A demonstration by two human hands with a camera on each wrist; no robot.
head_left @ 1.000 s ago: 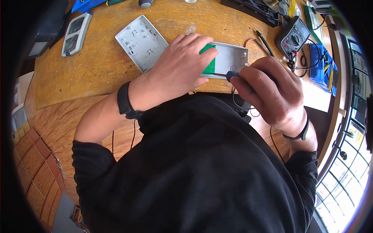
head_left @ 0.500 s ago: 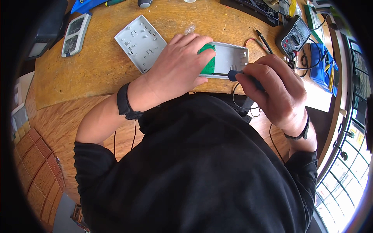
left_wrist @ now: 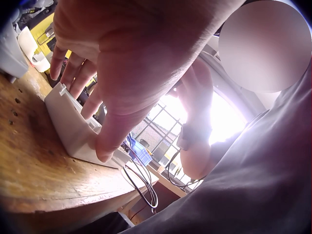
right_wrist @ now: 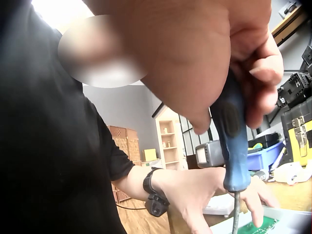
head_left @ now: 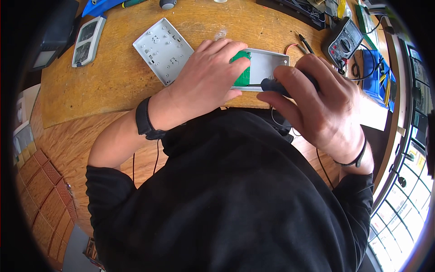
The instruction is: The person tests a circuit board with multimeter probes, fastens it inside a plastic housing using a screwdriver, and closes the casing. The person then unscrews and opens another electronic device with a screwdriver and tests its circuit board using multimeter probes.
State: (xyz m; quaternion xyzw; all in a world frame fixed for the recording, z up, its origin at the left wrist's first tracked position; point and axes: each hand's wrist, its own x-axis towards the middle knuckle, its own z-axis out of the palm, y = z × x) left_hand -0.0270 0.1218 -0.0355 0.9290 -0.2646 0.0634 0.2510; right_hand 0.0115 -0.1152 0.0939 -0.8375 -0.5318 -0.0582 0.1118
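A grey plastic case lies on the wooden bench with its open side up and a green circuit board inside. My left hand grips the case across its left part, thumb on the near wall and fingers reaching over the board. In my right hand is a screwdriver with a blue handle. Its shaft runs down to the near edge of the board, beside my left thumb. The fingers of the right hand sit loosely around the handle. My left hand hides the case's left end.
A matching grey case half lies left of the hands. Farther left is a grey-white framed panel. At right stand a multimeter with leads, a black probe and a blue bin. The bench's near edge runs just below the case.
My right hand has shifted its hold on the screwdriver handle, the thumb and fingers spreading and the wrist turning. My left hand and the case stay almost in place.
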